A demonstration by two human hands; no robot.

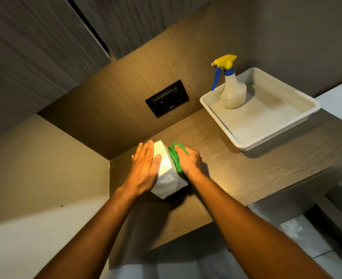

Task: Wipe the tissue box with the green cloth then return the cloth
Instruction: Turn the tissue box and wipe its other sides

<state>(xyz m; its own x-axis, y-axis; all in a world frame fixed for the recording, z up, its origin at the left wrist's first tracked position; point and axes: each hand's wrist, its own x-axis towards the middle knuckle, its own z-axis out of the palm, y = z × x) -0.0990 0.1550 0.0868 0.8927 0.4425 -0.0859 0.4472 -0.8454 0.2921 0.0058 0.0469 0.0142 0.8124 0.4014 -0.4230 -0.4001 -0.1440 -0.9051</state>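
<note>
Left hand (146,168) lies flat, fingers open, on the tissue box (166,174) while the right hand (188,160) grips the green cloth (175,158) against its 3 o'clock side, so pushing too hard could slide the box off the worktop (246,168).

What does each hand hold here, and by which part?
The right hand grips the bunched green cloth, pressing it against the tissue box's right side. The left hand lies flat on the box's top left, steadying it.
</note>
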